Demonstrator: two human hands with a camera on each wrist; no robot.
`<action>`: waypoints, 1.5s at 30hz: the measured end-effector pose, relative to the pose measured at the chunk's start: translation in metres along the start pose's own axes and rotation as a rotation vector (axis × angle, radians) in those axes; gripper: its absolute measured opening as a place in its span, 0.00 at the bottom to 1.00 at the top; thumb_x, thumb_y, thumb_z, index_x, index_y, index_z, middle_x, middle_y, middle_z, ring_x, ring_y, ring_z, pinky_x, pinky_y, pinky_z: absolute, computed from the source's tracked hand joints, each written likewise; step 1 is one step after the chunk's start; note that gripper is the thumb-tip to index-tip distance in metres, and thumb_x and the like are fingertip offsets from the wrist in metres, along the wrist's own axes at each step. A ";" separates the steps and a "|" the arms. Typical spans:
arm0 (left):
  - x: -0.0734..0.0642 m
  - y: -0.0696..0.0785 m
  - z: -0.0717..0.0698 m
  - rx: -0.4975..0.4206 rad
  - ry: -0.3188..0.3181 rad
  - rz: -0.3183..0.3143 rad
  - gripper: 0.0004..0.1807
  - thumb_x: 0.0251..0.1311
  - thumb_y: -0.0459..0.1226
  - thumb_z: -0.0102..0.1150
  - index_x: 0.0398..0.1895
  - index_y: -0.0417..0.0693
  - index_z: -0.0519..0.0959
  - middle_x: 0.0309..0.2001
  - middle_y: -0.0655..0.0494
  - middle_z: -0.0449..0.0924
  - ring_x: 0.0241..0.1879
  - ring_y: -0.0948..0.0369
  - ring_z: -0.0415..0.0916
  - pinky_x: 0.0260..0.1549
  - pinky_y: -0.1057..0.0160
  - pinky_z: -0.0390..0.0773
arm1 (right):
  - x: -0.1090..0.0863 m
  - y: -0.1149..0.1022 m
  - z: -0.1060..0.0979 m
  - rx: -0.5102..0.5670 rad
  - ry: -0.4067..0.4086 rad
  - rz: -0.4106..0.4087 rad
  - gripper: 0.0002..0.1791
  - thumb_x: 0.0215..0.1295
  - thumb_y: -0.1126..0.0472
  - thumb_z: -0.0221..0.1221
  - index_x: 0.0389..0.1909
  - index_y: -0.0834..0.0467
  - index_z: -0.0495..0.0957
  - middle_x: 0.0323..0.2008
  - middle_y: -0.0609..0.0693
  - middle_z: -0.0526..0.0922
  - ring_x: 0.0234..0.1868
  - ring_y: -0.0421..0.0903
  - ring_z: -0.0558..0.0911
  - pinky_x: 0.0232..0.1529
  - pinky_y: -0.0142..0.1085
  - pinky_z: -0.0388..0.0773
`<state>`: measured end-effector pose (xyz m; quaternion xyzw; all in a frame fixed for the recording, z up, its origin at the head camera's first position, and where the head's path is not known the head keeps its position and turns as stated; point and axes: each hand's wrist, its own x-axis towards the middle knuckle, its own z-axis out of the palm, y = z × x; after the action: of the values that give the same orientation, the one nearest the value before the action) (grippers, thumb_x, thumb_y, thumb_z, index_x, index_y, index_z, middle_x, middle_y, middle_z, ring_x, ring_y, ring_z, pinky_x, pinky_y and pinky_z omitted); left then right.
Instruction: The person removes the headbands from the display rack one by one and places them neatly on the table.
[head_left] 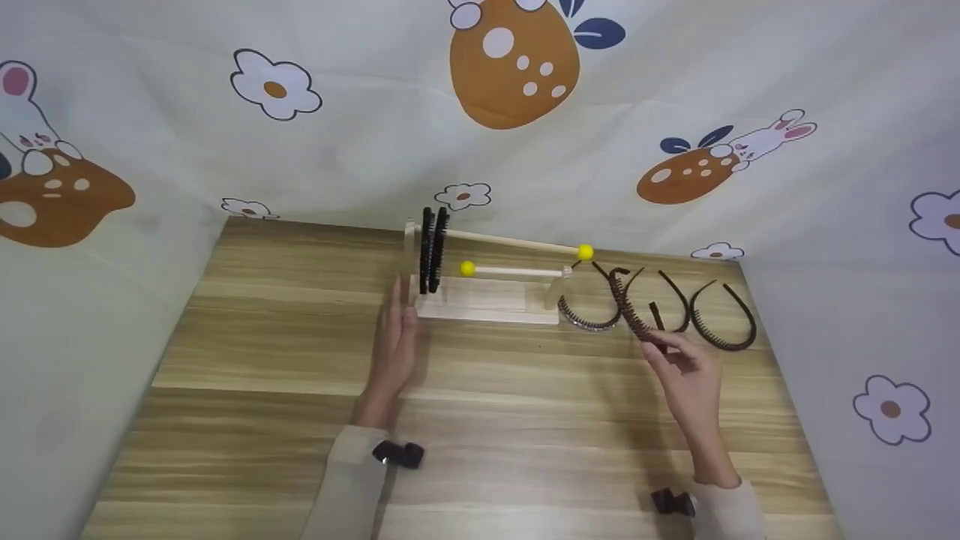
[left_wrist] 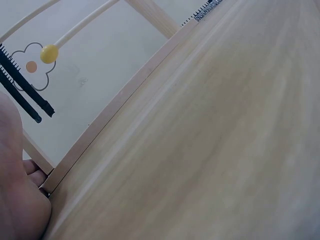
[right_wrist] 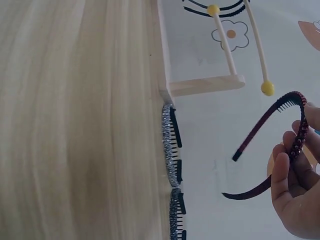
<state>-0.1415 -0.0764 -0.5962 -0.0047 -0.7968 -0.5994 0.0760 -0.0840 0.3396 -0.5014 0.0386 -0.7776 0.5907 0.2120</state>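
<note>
A person wears pale, cream-toned long sleeves, the left sleeve [head_left: 346, 480] and right sleeve [head_left: 726, 510] matching in colour, with small, blocky black devices at both cuffs: a left wrist unit [head_left: 400, 454] and a right wrist unit [head_left: 673, 502]

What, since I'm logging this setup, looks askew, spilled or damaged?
Nothing stands out: the wooden rack stands upright, the right hand holds a headband, and no damage or spill shows.

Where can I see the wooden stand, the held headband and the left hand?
Wooden stand [head_left: 487, 304], head view: on its flat base.
Held headband [head_left: 631, 307], head view: on its toothed band.
Left hand [head_left: 394, 345], head view: middle of the hand.
</note>
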 end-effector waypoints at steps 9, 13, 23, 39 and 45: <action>0.001 -0.002 0.000 -0.013 -0.001 0.001 0.42 0.88 0.64 0.28 0.94 0.54 0.44 0.92 0.44 0.41 0.88 0.35 0.42 0.79 0.19 0.42 | -0.009 0.008 0.003 -0.168 -0.049 -0.098 0.13 0.56 0.85 0.74 0.41 0.72 0.90 0.46 0.61 0.88 0.43 0.34 0.83 0.43 0.21 0.82; 0.002 -0.003 0.001 -0.009 0.003 0.007 0.44 0.87 0.66 0.27 0.94 0.53 0.44 0.92 0.44 0.41 0.88 0.35 0.42 0.79 0.18 0.42 | -0.012 0.012 0.003 -0.250 -0.085 -0.169 0.15 0.53 0.84 0.76 0.41 0.69 0.91 0.50 0.67 0.88 0.48 0.31 0.82 0.45 0.20 0.80; 0.001 -0.002 0.000 -0.027 0.008 0.015 0.42 0.88 0.64 0.28 0.93 0.52 0.44 0.91 0.40 0.44 0.87 0.33 0.47 0.80 0.20 0.45 | -0.024 0.015 0.003 -0.392 -0.196 -0.196 0.18 0.52 0.80 0.79 0.42 0.59 0.93 0.60 0.61 0.88 0.63 0.61 0.83 0.68 0.21 0.73; 0.000 -0.001 0.001 -0.017 0.004 0.010 0.41 0.89 0.62 0.30 0.94 0.54 0.44 0.91 0.41 0.44 0.86 0.33 0.50 0.78 0.18 0.47 | -0.033 0.023 -0.003 -0.451 -0.270 -0.275 0.19 0.48 0.80 0.80 0.40 0.62 0.92 0.63 0.67 0.86 0.64 0.68 0.83 0.78 0.23 0.61; 0.001 -0.003 0.001 -0.028 0.005 0.001 0.40 0.89 0.60 0.31 0.94 0.55 0.44 0.91 0.41 0.45 0.85 0.34 0.53 0.78 0.19 0.48 | -0.037 0.027 -0.004 -0.458 -0.345 -0.254 0.19 0.49 0.80 0.81 0.41 0.60 0.93 0.64 0.68 0.85 0.64 0.69 0.83 0.77 0.22 0.62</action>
<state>-0.1424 -0.0766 -0.5987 -0.0046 -0.7882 -0.6104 0.0782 -0.0574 0.3442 -0.5391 0.1861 -0.9039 0.3538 0.1522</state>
